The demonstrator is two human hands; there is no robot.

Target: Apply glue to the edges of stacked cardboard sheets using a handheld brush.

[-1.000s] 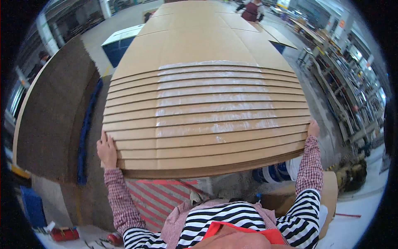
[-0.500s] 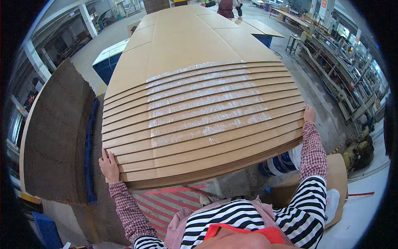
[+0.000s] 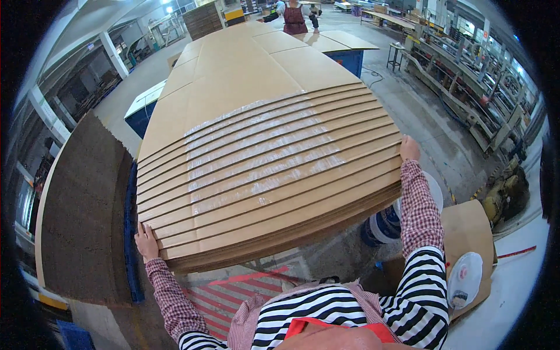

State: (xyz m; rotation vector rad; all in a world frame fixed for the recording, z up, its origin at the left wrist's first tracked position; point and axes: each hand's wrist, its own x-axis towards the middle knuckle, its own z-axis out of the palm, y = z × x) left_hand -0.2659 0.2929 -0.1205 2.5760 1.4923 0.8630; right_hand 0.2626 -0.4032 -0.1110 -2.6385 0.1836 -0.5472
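Many flattened corrugated cardboard sheets (image 3: 274, 181), fanned so each edge steps back from the one below, form the stack you hold in front of your chest; strips of clear tape (image 3: 256, 157) run across their upper faces. Your left hand (image 3: 146, 242) lies open with fingers flat against the stack's near left corner, touching the lowest sheets. Your right hand (image 3: 409, 149) grips the far right edge, fingers curled over the cardboard; how tightly they close cannot be told. The stack's far end rests on a long run of further cardboard (image 3: 245, 64) laid over a blue-sided table (image 3: 350, 58). To your left, a large dark brown board (image 3: 84, 210) stands on edge, just beside a blue frame (image 3: 129, 233). Below the stack, red-and-white floor striping (image 3: 233, 289) shows. To your right sit a blue-and-white drum (image 3: 382, 224), a brown carton (image 3: 466, 227) and a white tape roll (image 3: 465, 280). Another person in a dark red apron (image 3: 294, 17) stands at the table's far end.
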